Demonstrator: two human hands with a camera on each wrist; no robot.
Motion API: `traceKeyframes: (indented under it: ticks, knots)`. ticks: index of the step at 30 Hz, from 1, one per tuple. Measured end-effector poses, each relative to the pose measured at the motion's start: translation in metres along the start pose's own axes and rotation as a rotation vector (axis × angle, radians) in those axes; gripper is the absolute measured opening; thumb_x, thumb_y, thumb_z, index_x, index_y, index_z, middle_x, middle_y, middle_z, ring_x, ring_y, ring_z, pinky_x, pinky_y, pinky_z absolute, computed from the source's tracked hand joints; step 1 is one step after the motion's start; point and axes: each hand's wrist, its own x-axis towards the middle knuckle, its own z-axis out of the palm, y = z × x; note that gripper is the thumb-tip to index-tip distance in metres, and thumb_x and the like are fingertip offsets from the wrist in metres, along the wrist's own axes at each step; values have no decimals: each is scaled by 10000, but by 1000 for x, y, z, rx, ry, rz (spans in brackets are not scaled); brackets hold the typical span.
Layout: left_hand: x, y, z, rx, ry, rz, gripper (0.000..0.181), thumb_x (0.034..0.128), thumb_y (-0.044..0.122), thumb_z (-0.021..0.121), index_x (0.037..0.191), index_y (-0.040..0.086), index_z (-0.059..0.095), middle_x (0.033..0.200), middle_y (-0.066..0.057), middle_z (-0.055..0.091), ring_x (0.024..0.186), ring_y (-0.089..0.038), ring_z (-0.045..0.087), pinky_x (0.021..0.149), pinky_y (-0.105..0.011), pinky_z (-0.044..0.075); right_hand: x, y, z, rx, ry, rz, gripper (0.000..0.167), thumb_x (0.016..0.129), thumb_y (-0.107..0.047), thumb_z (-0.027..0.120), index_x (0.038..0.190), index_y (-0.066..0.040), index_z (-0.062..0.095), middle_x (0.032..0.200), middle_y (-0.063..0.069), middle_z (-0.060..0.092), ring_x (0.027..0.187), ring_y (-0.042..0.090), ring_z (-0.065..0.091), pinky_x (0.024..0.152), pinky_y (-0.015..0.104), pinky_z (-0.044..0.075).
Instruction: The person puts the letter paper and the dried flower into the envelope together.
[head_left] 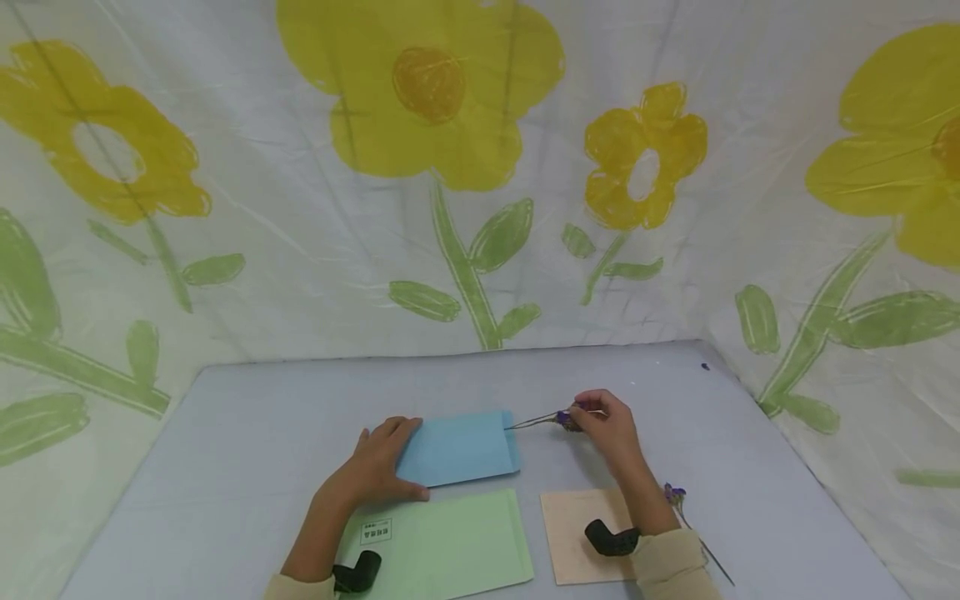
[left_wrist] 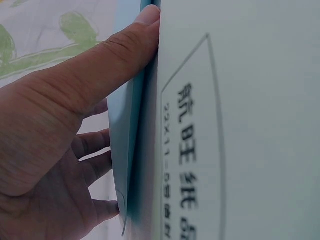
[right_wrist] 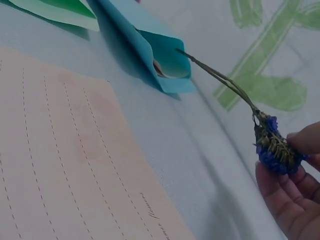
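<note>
Two hands work over a pale table (head_left: 277, 433): the left hand (head_left: 378, 460) grips the closed end of a blue envelope (head_left: 459, 450), thumb along the near edge and fingers at the far corner, while the right hand (head_left: 606, 425) pinches a dried purple flower (head_left: 566, 418) by its head between thumb and fingertips. The flower is held to the right of the envelope, head toward the hand, its thin stems pointing left with their tips at the open mouth; how far inside they reach, I cannot tell. The right wrist view shows a pale edge of something within that mouth. Nearer the person lies a green envelope (head_left: 450, 546), a framed block of printed characters at its upper left, just beside the blue one. To its right, apart from it, is a peach sheet (head_left: 566, 529) with dashed lines, partly covered by the right forearm. A second purple flower (head_left: 675, 495) lies on the table beyond that forearm, its stem slanting toward the near right. Behind the table hangs a white curtain (head_left: 262, 167) painted with large yellow flowers and green leaves.
</note>
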Motion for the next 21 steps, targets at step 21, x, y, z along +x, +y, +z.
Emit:
traceKeyframes:
  ticks: [21]
  knots:
    - [0, -2, 0, -10, 3, 9, 1107, 649, 512, 916, 1517, 57, 402, 1474, -199, 436, 1389, -391, 384, 1119, -705, 140, -7, 2, 19, -94, -141, -22, 160, 893, -57, 738, 1043, -35, 686, 950, 61, 635, 839, 195, 590, 696, 261, 508]
